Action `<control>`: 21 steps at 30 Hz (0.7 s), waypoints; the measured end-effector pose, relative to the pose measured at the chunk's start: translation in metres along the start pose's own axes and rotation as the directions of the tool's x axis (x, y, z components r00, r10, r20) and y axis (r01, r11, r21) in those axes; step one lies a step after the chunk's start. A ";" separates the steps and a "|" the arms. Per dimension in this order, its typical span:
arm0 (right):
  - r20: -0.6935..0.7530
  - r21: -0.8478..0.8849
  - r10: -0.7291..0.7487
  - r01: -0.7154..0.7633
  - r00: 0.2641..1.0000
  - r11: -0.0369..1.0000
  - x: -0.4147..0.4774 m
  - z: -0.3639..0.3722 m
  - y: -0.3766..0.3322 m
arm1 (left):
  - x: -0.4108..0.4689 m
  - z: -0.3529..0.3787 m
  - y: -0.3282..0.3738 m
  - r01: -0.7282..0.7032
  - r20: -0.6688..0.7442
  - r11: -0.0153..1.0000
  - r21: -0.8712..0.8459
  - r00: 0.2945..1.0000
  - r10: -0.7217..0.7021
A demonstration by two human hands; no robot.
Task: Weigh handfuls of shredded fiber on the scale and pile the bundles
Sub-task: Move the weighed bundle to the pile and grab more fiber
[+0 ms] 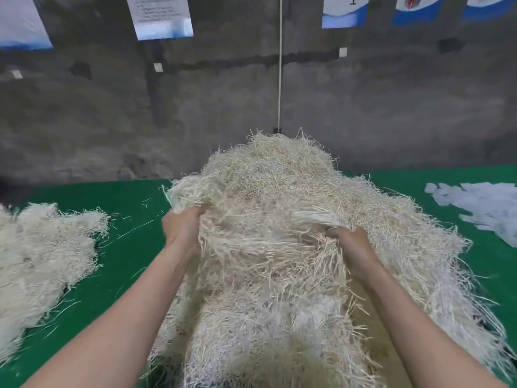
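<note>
- Fiber heap [279, 197]: a large pale mound of shredded strands on the green desk [134, 208], directly in front of the person and rising to a peak near the wall.
- Left hand [183, 224] and right hand [351, 242]: both are sunk into the upper middle of the heap, set apart from each other. The fingers of each curl tight round a thick tuft, and the fingertips are buried in the strands.
- Step in hand, as judged: drawing one handful off the heap, ahead of weighing.
- Next move calls for pulling the handful free of the tangled strands without dragging the rest along, then carrying it to the scale. Trailing strands will likely cling and shed.
- Smaller pile [42, 256]: the same fiber, on the desk well to the left and apart from the heap. It is probably the weighed bundles, though no separate bundles can be made out.
- Scale: not in view; its place cannot be told.
- White scraps [481, 205]: at the right edge, cut off. Paper or cloth cannot be told.
- Blur softens the strands between the hands, and the near base of the heap is cut off.
</note>
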State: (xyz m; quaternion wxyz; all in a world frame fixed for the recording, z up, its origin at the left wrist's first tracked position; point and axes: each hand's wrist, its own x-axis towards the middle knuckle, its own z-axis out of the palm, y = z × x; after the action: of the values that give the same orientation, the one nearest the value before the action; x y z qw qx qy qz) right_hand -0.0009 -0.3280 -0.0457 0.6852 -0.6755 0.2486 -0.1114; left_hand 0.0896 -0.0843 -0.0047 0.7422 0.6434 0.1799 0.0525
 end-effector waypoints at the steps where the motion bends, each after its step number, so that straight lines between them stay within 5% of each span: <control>1: 0.016 0.003 0.023 -0.023 1.000 1.000 0.000 -0.002 -0.002 | 0.001 0.000 -0.006 -0.027 -0.016 0.996 0.091 0.999 0.029; 4: 0.108 0.094 0.070 -0.081 0.992 0.992 0.001 0.000 -0.011 | -0.005 0.009 -0.030 -0.201 0.225 0.926 0.320 0.965 0.132; 6: 0.135 0.150 0.025 -0.046 0.990 0.988 0.001 0.002 -0.027 | -0.013 0.018 -0.052 -0.373 0.480 0.791 0.485 0.869 0.116; 9: 0.079 0.144 -0.028 0.017 0.996 0.989 0.003 0.003 -0.047 | -0.016 0.028 -0.085 -0.610 0.631 0.200 0.767 0.774 -0.056; 10: 0.041 0.109 -0.048 0.043 0.998 0.993 0.006 0.002 -0.049 | -0.017 0.031 -0.085 -0.636 0.641 0.090 0.767 0.767 -0.044; 11: 0.015 0.067 -0.065 0.064 0.998 0.996 0.008 0.000 -0.051 | -0.018 0.033 -0.078 -0.644 0.646 0.085 0.760 0.763 0.011; 14: -0.044 -0.028 -0.093 0.092 0.995 0.995 0.012 -0.003 -0.057 | -0.023 0.036 -0.039 -0.658 0.524 0.381 0.649 0.750 0.404; 16: -0.081 0.009 -0.095 0.096 0.992 0.995 0.012 -0.004 -0.066 | -0.032 0.035 -0.010 -0.739 0.467 0.374 0.560 0.655 0.594; 19: -0.093 0.143 -0.131 0.143 0.987 0.979 0.008 0.001 -0.086 | -0.056 0.035 0.002 -0.833 0.521 0.268 0.485 0.521 0.676; 21: -0.087 0.181 -0.172 0.185 0.981 0.966 0.002 0.008 -0.100 | -0.079 0.045 -0.013 -0.842 0.624 0.356 0.406 0.540 0.565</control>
State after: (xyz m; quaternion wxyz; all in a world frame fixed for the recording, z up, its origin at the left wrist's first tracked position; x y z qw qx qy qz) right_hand 0.0232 -0.3285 0.0514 0.7240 -0.6229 0.1992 -0.2195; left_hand 0.0296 -0.1532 0.0033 0.3744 0.8709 -0.2628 0.1796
